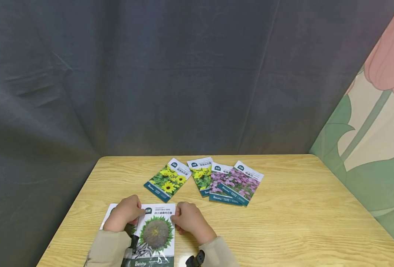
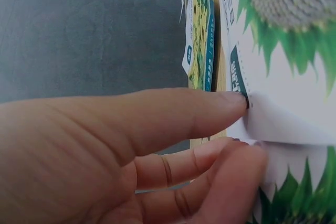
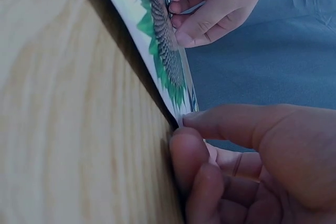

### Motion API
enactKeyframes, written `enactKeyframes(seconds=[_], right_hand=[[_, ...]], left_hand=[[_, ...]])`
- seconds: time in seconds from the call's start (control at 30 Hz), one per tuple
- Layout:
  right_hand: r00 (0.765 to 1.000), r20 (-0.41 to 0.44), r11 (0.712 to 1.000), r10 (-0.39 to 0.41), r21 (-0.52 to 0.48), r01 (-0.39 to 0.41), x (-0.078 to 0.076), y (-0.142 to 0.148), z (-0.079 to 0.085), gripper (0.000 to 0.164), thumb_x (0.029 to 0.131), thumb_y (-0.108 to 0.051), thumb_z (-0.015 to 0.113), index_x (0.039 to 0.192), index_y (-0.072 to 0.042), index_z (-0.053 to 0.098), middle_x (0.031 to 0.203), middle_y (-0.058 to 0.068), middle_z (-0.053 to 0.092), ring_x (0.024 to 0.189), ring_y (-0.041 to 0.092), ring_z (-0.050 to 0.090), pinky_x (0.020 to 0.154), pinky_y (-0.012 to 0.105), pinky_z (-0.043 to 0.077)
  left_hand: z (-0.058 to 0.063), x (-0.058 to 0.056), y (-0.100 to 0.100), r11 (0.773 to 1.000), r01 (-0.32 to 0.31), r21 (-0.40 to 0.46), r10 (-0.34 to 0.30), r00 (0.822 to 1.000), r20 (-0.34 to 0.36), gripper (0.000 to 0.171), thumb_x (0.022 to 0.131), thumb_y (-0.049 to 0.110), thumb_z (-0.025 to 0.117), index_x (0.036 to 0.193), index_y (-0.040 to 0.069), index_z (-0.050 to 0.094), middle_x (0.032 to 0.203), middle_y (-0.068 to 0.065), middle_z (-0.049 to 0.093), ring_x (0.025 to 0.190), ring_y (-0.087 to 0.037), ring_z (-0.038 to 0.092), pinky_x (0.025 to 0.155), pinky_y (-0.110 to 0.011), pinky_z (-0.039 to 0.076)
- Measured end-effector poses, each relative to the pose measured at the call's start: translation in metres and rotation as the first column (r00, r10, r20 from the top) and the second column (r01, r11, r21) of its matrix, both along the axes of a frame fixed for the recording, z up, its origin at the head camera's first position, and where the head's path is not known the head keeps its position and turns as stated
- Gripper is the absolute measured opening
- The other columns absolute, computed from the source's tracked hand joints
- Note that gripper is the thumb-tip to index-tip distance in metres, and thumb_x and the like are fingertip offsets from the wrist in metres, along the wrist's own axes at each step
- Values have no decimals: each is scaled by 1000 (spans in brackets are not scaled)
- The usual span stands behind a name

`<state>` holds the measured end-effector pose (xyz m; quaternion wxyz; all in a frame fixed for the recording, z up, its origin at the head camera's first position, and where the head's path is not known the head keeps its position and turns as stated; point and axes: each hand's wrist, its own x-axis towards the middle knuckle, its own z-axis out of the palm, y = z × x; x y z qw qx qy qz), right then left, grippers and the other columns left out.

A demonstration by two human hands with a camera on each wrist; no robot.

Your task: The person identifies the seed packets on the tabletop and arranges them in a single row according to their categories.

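Observation:
A white seed packet (image 1: pixel 156 233) printed with a grey sunflower head and green petals lies at the near left of the table. My left hand (image 1: pixel 125 213) pinches its upper left corner; in the left wrist view the thumb lies on the printed face by the dark green logo. At the upper right edge my right hand (image 1: pixel 189 219) pinches the same packet between thumb and fingers. The right wrist view shows that edge (image 3: pixel 167 72) raised slightly over the wood. Another sunflower packet (image 1: pixel 107 214) lies to the left, partly hidden by my left hand and forearm.
Farther back lie two yellow-flower packets (image 1: pixel 168 180) (image 1: pixel 201 178), set apart at different angles. To their right, a pink-flower packet (image 1: pixel 242 181) overlaps another pink one (image 1: pixel 217 181). A dark curtain (image 1: pixel 190 81) hangs behind the wooden table (image 1: pixel 283 215); a flower-patterned cloth (image 1: pixel 377 148) hangs at right.

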<state>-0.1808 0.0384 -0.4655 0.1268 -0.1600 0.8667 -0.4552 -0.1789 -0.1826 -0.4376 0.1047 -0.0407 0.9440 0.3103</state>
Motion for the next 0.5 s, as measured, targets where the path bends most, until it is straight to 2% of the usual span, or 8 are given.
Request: enactKeyframes(seconds=[0.27, 0.5], right_hand=[[1000, 22, 1000, -6, -20, 6, 0, 0, 0, 25, 92, -3, 69, 70, -7, 56, 55, 6, 59, 42, 13, 53, 44, 26, 49], [999, 43, 999, -12, -51, 14, -1, 1, -1, 26, 93, -4, 68, 71, -6, 55, 55, 6, 58, 41, 13, 53, 43, 26, 50]], left_hand=[[0, -1, -1, 1000, -11, 1, 11, 1000, 21, 25, 96, 9, 66, 75, 6, 52, 54, -4, 48, 47, -15, 50, 47, -27, 41], [2, 0, -1, 1000, 4, -1, -4, 1000, -17, 24, 98, 11, 63, 78, 6, 50, 53, -3, 47, 45, -15, 48, 46, -27, 39]])
